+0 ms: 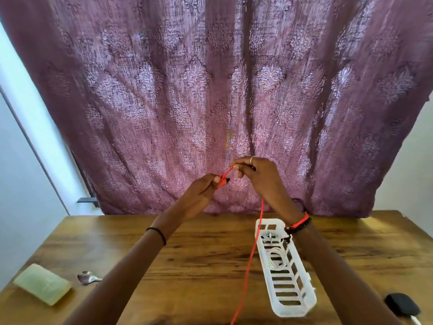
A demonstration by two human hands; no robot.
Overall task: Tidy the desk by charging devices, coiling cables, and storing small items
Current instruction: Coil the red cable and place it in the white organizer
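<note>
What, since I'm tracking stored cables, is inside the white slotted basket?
A coiled white cable lies in the far half of the basket; the near half shows bare slots. The right wrist covers the far right corner, so anything there is hidden.

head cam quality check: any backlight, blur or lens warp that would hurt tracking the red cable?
Head view: the backlit curtain glows at centre, so the left hand and right hand read dark. The red cable is thin but distinct over the desk. Wide-angle warp bows the desk edges. The lower corners are soft, with the spoon and black device blurred.
</note>
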